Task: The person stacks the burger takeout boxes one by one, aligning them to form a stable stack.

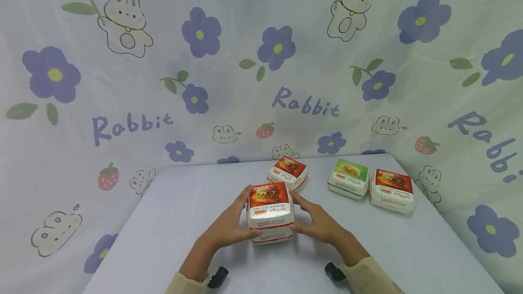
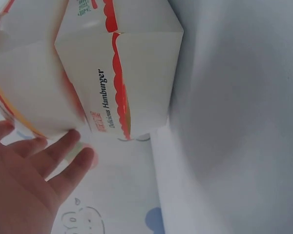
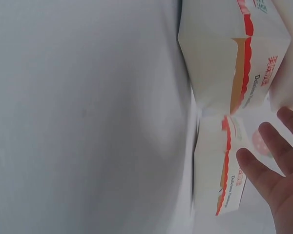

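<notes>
Two hamburger boxes stand stacked at the table's middle. The upper hamburger box (image 1: 270, 210) has a red burger picture on its lid and sits over the white lower box (image 1: 273, 236). My left hand (image 1: 229, 226) holds the upper box's left side, thumb at the front and fingers toward the back. On the other side, my right hand (image 1: 320, 221) holds it with the thumb near the seam between the boxes. In the left wrist view, the upper box (image 2: 34, 87) is slightly tilted against the lower one (image 2: 141, 78). The lower box (image 3: 210, 63) rests on the table in the right wrist view.
Just behind the stack stands another red-topped box (image 1: 288, 172). Toward the back right are a green-topped box (image 1: 348, 178) and a red-topped box (image 1: 391, 190), side by side. A rabbit-print curtain (image 1: 229, 76) hangs behind the white table (image 1: 171, 212).
</notes>
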A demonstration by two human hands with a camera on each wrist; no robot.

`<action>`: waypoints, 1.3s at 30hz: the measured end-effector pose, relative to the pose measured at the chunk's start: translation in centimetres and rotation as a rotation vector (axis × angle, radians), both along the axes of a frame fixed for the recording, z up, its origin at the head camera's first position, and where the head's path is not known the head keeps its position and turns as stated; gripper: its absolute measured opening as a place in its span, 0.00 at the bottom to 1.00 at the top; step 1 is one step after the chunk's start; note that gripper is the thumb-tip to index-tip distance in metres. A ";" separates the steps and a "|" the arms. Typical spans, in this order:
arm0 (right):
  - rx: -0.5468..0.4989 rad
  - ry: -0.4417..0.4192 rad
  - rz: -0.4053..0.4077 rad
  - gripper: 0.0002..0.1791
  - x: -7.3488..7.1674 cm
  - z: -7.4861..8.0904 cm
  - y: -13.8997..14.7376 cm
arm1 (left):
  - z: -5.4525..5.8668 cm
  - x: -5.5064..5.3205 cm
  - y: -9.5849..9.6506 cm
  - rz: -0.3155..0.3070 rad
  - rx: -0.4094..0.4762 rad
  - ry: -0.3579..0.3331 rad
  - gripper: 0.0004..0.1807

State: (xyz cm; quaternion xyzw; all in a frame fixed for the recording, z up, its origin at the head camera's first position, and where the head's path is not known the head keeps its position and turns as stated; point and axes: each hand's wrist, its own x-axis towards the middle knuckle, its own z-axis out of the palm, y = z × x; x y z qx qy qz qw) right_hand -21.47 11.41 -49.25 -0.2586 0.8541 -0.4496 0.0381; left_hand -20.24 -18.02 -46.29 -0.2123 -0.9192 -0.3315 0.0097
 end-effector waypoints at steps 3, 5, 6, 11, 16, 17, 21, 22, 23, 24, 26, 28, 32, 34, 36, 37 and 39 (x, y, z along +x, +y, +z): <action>-0.002 0.013 0.007 0.52 -0.1 0.0 0.1 | 0.0 0.0 0.0 0.001 -0.004 0.002 0.66; -0.008 0.019 0.014 0.52 -0.1 0.0 0.2 | 0.0 0.0 0.0 0.002 -0.005 0.006 0.66; -0.009 0.019 0.017 0.52 -0.1 0.0 0.2 | 0.1 0.1 0.0 0.001 -0.002 0.008 0.67; -0.034 -0.001 0.027 0.54 -0.3 -0.2 0.4 | 0.2 0.1 0.0 0.002 -0.011 0.022 0.67; -0.059 -0.041 0.000 0.55 -0.7 -0.5 0.9 | 0.2 0.1 -0.1 0.010 -0.020 0.027 0.68; -0.067 -0.036 -0.002 0.53 -0.8 -0.6 1.1 | 0.2 0.1 -0.1 0.011 -0.018 0.027 0.68; -0.136 0.040 0.008 0.41 -1.4 -0.6 1.6 | 0.2 0.2 -0.1 0.012 -0.009 0.026 0.67; -0.151 0.057 -0.003 0.38 -1.6 -0.7 1.7 | 0.3 0.2 -0.2 0.013 -0.009 0.027 0.66; -0.164 0.070 -0.024 0.35 -1.9 -0.7 1.8 | 0.3 0.2 -0.2 0.013 -0.009 0.028 0.66; -0.180 0.075 -0.054 0.33 -2.1 -0.7 1.8 | 0.4 0.2 -0.2 0.015 -0.007 0.029 0.66; -0.208 0.058 -0.136 0.32 -2.8 -0.8 1.6 | 0.5 0.2 -0.3 0.019 0.002 0.031 0.65; -0.231 0.024 -0.226 0.32 -3.5 -0.9 1.2 | 0.6 0.3 -0.4 0.016 0.014 0.034 0.65; -0.212 -0.028 -0.352 0.36 -5.1 -1.0 0.4 | 0.7 0.3 -0.5 0.018 0.027 0.029 0.64; -0.161 -0.028 -0.391 0.39 -5.9 -1.1 -0.1 | 0.6 0.3 -0.5 0.014 0.028 0.038 0.64; -0.106 -0.021 -0.420 0.42 -6.8 -1.2 -0.5 | 0.5 0.2 -0.5 0.021 0.032 0.045 0.64; -0.078 -0.016 -0.432 0.43 -7.2 -1.4 -0.7 | 0.5 0.2 -0.5 0.022 0.037 0.049 0.64; -0.032 -0.013 -0.451 0.47 -8.0 -1.7 -1.0 | 0.4 0.3 -0.5 0.019 0.047 0.056 0.64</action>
